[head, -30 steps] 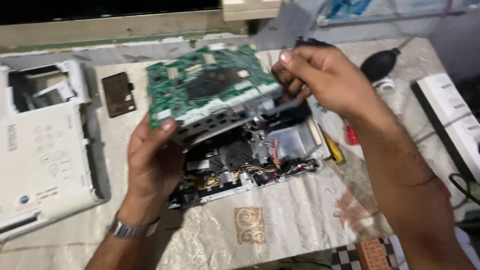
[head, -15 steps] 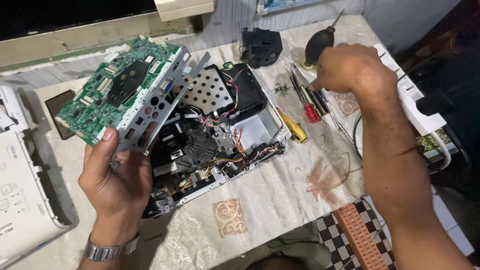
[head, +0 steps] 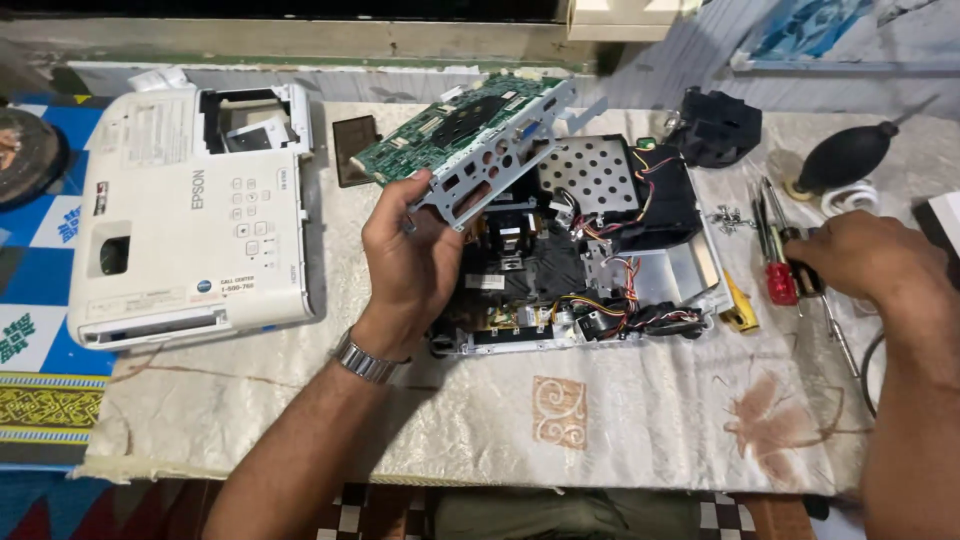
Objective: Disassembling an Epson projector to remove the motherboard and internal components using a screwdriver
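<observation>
My left hand (head: pixel 415 258) grips a green circuit board (head: pixel 450 128) by its grey metal port bracket (head: pixel 480 180), holding it tilted above the opened projector chassis (head: pixel 590 270). The chassis lies on the cloth with bare wiring, a perforated metal shield (head: pixel 597 175) and a black block showing. My right hand (head: pixel 865 262) rests far right on the table, fingers curled over a black-handled screwdriver (head: pixel 800 272) beside a red-handled screwdriver (head: pixel 778 270).
A white projector top cover (head: pixel 190 220) lies at the left. A small dark panel (head: pixel 352 150), a black lens part (head: pixel 718 125), a black air blower (head: pixel 850 152), loose screws (head: pixel 728 216) and a yellow tool (head: pixel 738 308) sit around the chassis on the pale patterned cloth (head: pixel 560 420).
The left hand lifted the circuit board off the chassis and now holds it alone. The right hand let go of the board and moved right onto the screwdrivers.
</observation>
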